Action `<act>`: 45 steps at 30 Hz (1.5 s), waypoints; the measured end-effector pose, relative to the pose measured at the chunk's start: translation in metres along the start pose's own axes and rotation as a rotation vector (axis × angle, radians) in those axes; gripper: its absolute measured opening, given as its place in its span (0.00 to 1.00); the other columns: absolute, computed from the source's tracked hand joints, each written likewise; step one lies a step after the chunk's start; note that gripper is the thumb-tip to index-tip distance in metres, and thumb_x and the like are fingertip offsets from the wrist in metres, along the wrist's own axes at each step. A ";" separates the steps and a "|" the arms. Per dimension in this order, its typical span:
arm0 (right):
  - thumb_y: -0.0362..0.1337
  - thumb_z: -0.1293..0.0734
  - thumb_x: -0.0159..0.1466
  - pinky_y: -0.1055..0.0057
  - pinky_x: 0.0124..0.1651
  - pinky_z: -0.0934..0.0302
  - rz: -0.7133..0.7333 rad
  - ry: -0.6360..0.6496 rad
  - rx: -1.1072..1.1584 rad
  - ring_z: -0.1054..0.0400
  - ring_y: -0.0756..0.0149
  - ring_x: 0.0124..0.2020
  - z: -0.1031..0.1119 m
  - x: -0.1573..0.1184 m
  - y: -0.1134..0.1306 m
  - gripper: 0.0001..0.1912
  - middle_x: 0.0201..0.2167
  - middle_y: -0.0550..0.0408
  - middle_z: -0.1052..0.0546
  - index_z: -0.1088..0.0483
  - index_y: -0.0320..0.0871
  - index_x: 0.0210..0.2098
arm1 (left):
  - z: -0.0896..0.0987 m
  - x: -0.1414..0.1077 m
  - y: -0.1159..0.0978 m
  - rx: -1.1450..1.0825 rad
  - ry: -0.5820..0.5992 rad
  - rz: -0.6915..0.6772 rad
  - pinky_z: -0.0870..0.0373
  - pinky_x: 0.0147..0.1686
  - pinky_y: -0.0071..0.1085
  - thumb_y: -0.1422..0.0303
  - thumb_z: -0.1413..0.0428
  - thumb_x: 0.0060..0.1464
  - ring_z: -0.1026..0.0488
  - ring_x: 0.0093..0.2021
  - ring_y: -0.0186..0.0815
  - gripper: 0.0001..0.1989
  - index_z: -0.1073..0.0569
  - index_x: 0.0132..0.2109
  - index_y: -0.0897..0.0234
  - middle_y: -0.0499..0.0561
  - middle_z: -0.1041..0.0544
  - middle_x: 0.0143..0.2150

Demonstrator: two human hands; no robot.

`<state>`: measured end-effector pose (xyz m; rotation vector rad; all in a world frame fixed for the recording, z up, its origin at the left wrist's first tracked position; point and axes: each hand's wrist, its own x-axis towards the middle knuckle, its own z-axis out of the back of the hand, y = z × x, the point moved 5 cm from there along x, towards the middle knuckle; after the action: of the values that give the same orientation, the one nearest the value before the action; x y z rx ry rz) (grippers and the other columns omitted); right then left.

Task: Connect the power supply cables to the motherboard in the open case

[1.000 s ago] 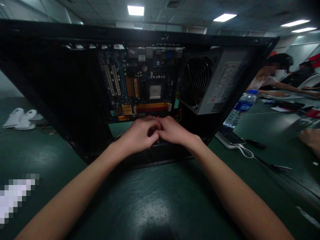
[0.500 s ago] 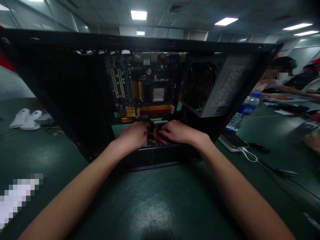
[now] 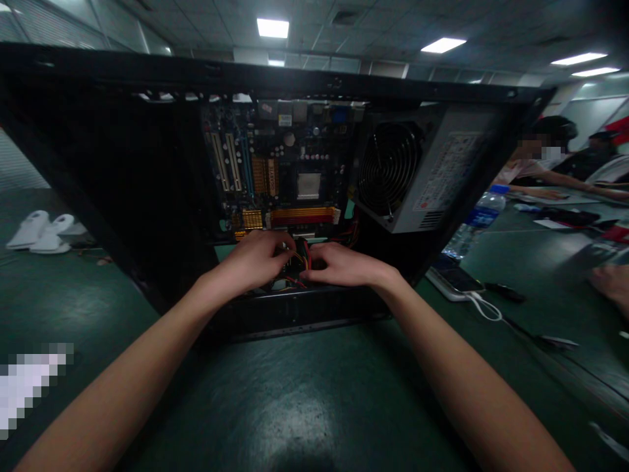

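Hands parted; green table gleams (ceiling lights lit).

Person's left forearm is showing bare along its visible length, tapering toward the left wrist. Right forearm is showing bare, a rounded bump marking its wrist. Left hand and right hand are appearing bare.
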<state>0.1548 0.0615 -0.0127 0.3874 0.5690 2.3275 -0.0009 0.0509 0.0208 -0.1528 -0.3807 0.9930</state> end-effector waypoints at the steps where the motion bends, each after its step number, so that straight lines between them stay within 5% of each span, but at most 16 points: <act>1: 0.37 0.34 0.67 0.70 0.44 0.39 -0.037 -0.030 -0.008 0.27 0.61 0.41 0.001 0.001 -0.001 0.09 0.40 0.50 0.19 0.23 0.39 0.38 | 0.001 0.000 0.000 0.020 -0.027 -0.007 0.31 0.44 0.37 0.66 0.50 0.63 0.21 0.45 0.44 0.15 0.20 0.46 0.62 0.55 0.17 0.45; 3: 0.34 0.37 0.67 0.72 0.39 0.42 -0.111 -0.150 -0.020 0.28 0.63 0.37 0.007 0.002 -0.002 0.10 0.34 0.52 0.21 0.25 0.38 0.34 | 0.001 -0.002 0.000 0.044 -0.015 -0.031 0.31 0.44 0.37 0.63 0.50 0.64 0.21 0.44 0.45 0.15 0.20 0.46 0.62 0.56 0.17 0.45; 6: 0.35 0.42 0.71 0.72 0.38 0.44 -0.154 -0.346 -0.073 0.29 0.63 0.37 0.017 -0.001 0.000 0.15 0.34 0.50 0.21 0.27 0.38 0.36 | -0.009 -0.007 0.004 -0.019 0.183 -0.069 0.31 0.40 0.34 0.54 0.47 0.63 0.22 0.40 0.43 0.18 0.21 0.46 0.62 0.55 0.17 0.42; 9: 0.37 0.43 0.73 0.72 0.40 0.42 -0.142 -0.134 -0.117 0.27 0.62 0.39 0.009 0.001 0.002 0.16 0.39 0.48 0.19 0.25 0.38 0.41 | -0.016 -0.012 0.008 -0.098 0.338 -0.075 0.32 0.37 0.31 0.49 0.45 0.61 0.23 0.39 0.41 0.21 0.22 0.47 0.62 0.54 0.18 0.43; 12: 0.40 0.43 0.73 0.72 0.39 0.40 -0.268 0.205 -0.159 0.26 0.60 0.38 -0.006 -0.001 -0.002 0.19 0.41 0.43 0.19 0.23 0.36 0.43 | -0.018 -0.012 0.007 -0.119 0.366 -0.086 0.34 0.34 0.30 0.49 0.47 0.63 0.25 0.37 0.39 0.22 0.23 0.46 0.63 0.53 0.19 0.41; 14: 0.41 0.44 0.73 0.72 0.37 0.40 -0.335 0.288 -0.217 0.26 0.60 0.37 -0.008 -0.002 -0.003 0.22 0.41 0.41 0.19 0.22 0.33 0.43 | -0.019 -0.011 0.005 -0.124 0.393 -0.101 0.36 0.32 0.29 0.48 0.49 0.63 0.26 0.35 0.37 0.22 0.24 0.44 0.63 0.52 0.20 0.38; 20: 0.42 0.47 0.75 0.71 0.40 0.38 -0.326 0.231 -0.307 0.24 0.57 0.42 -0.004 0.003 0.005 0.26 0.44 0.39 0.18 0.22 0.34 0.46 | -0.015 -0.006 0.007 -0.153 0.508 -0.157 0.34 0.37 0.28 0.51 0.51 0.66 0.25 0.39 0.38 0.22 0.23 0.47 0.63 0.51 0.20 0.41; 29: 0.37 0.50 0.74 0.53 0.58 0.37 -0.325 0.313 -0.380 0.27 0.46 0.56 -0.017 0.008 0.021 0.25 0.56 0.36 0.23 0.25 0.37 0.51 | 0.000 -0.013 0.022 -0.317 0.768 -0.145 0.31 0.56 0.31 0.59 0.34 0.51 0.24 0.57 0.42 0.30 0.26 0.61 0.56 0.50 0.21 0.60; 35: 0.42 0.49 0.73 0.49 0.64 0.43 -0.381 0.229 -0.232 0.26 0.47 0.55 -0.021 0.009 0.020 0.24 0.52 0.38 0.21 0.24 0.39 0.46 | 0.001 -0.018 0.029 -0.322 0.744 -0.133 0.31 0.57 0.33 0.59 0.36 0.53 0.25 0.58 0.44 0.29 0.26 0.61 0.57 0.52 0.22 0.61; 39: 0.41 0.47 0.73 0.52 0.61 0.41 -0.398 0.291 -0.239 0.26 0.48 0.52 -0.019 0.007 0.018 0.23 0.51 0.39 0.20 0.23 0.39 0.42 | -0.008 -0.023 0.022 -0.270 0.744 -0.165 0.29 0.53 0.31 0.60 0.37 0.55 0.23 0.54 0.43 0.26 0.26 0.59 0.60 0.53 0.20 0.58; 45: 0.41 0.42 0.71 0.68 0.42 0.37 -0.406 0.273 -0.191 0.25 0.56 0.41 -0.020 -0.001 0.013 0.20 0.43 0.42 0.18 0.22 0.38 0.41 | -0.012 -0.030 0.003 -0.257 0.732 -0.184 0.30 0.47 0.29 0.56 0.41 0.59 0.22 0.49 0.40 0.21 0.23 0.56 0.59 0.52 0.18 0.53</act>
<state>0.1398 0.0464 -0.0235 -0.1307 0.4942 2.0257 -0.0136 0.0277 0.0020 -0.6787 0.1521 0.6441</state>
